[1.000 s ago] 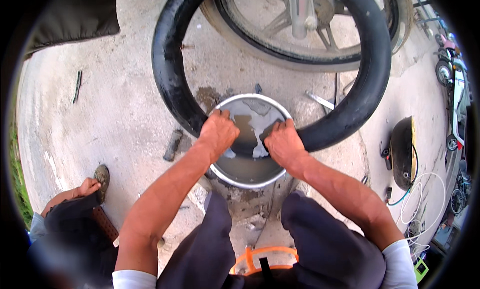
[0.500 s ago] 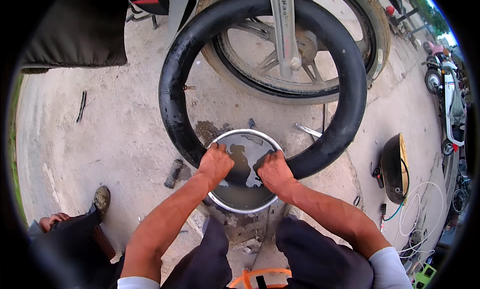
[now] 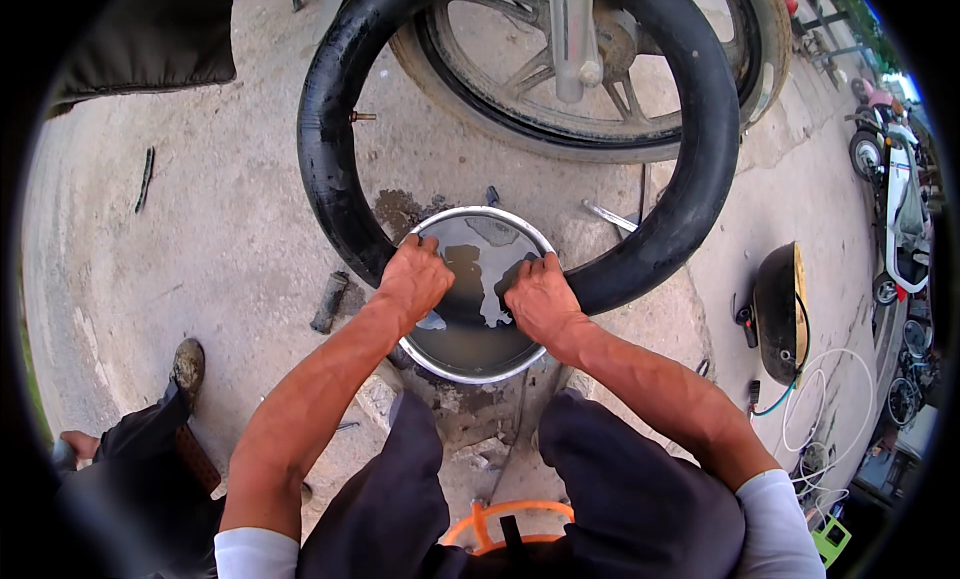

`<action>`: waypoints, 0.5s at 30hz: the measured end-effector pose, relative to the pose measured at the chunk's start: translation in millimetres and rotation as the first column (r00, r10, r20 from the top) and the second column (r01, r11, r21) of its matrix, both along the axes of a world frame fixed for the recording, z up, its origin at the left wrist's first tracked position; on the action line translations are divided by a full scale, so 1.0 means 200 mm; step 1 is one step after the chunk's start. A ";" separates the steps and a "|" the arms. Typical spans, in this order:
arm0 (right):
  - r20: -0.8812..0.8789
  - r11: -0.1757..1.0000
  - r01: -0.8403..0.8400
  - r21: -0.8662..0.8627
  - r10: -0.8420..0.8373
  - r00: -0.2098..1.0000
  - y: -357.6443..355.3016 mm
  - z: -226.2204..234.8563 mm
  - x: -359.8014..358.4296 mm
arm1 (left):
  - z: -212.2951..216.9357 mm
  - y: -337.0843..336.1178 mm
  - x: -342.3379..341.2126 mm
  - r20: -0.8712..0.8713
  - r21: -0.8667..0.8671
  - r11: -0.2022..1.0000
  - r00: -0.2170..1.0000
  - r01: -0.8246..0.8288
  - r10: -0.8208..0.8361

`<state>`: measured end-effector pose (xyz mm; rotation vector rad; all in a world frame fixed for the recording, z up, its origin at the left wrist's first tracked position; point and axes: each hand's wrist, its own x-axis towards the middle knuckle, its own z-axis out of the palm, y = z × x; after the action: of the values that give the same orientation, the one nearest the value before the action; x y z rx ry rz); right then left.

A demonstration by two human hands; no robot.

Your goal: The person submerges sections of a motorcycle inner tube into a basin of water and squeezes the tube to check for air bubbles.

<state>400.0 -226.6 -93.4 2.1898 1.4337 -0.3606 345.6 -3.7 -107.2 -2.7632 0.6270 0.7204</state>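
A large inflated black inner tube (image 3: 691, 222) stands up in front of me, its lower stretch pushed into a round metal basin (image 3: 482, 375) of murky water (image 3: 465, 351). My left hand (image 3: 413, 279) grips the tube at the basin's left rim, fingers curled round it. At the right rim my right hand (image 3: 543, 297) is closed on it in the same way. Between the hands the tube lies under the water and is partly hidden by glare. A brass valve stem (image 3: 364, 117) sticks inward from the tube's left side.
Behind the tube is a motorcycle wheel (image 3: 560, 142) with a fork leg (image 3: 569, 49). A black seat-like shell (image 3: 776, 314) and a coiled white hose (image 3: 792, 434) lie on the right. Someone's shoe (image 3: 188, 369) is at lower left. An orange frame (image 3: 520, 506) shows between my legs.
My view has tilted and shifted, so the basin, tube and wheel appear higher in the picture. Both hands keep their hold on the tube in the water.
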 end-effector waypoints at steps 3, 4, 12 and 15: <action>-0.011 0.998 0.020 0.061 -0.019 1.000 0.00 0.00 0.00 | 0.00 0.00 0.00 -0.008 0.014 1.000 1.000 0.006 -0.006; -0.001 0.999 0.006 0.041 -0.006 1.000 0.00 0.00 0.00 | 0.00 0.00 0.00 -0.011 0.012 1.000 1.000 0.007 -0.007; 0.025 0.999 -0.001 0.042 0.000 1.000 -0.01 -0.02 -0.01 | 0.01 0.01 -0.01 0.050 -0.007 1.000 0.999 0.019 -0.019; 0.029 0.999 -0.005 0.049 0.003 1.000 -0.02 -0.01 -0.02 | -0.01 0.00 -0.03 0.067 -0.022 1.000 0.998 -0.001 0.002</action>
<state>396.8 -231.4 -94.5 2.2215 1.4457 -0.2948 340.4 -4.4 -109.1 -2.7947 0.6230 0.6214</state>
